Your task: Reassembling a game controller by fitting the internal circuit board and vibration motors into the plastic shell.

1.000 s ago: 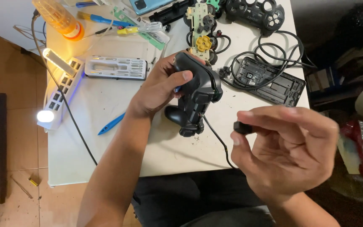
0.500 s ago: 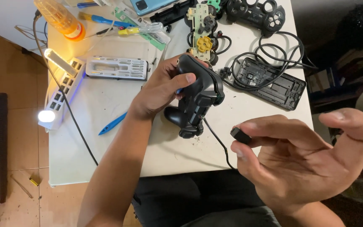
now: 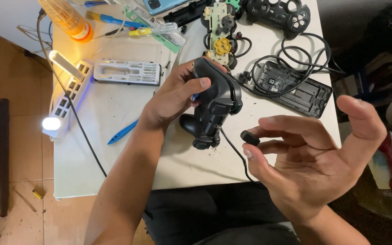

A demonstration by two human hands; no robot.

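My left hand (image 3: 175,95) grips a black game controller (image 3: 214,106) above the white table (image 3: 114,149), thumb on its top. A thin black cable (image 3: 232,152) runs from the controller's lower end down toward my right hand (image 3: 314,159). That hand pinches a small black part (image 3: 250,137) between index and middle fingertips, with the thumb spread wide and the palm facing up, off the table's near right corner.
At the back lie an opened controller with its circuit board (image 3: 221,31), a black controller shell (image 3: 280,13), and a black flat shell with coiled cable (image 3: 296,86). A white bit tray (image 3: 128,72), blue pry tool (image 3: 122,132), orange bottle (image 3: 66,18) and lit power strip (image 3: 64,100) sit left.
My right hand has opened out, with thumb and fingers spreading while the small black part stays pinched. The controller in my left hand has stayed nearly still.
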